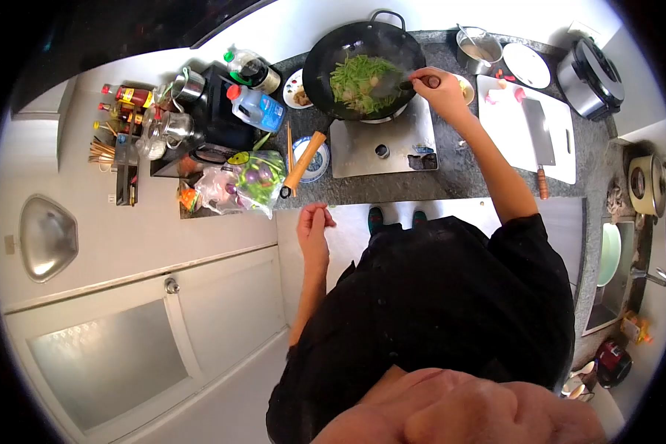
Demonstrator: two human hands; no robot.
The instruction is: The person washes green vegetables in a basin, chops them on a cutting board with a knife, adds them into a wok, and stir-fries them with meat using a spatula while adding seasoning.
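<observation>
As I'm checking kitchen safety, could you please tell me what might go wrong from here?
The right hand is close to the wok, so heat might burn it. The wok's wooden handle points toward the front of the counter and could be bumped. The cleaver handle juts past the cutting board and might be knocked.

Vegetables (362,80) in the wok (320,66), cleaver (538,133) on the cutting board (507,140) right of the wok.
</observation>
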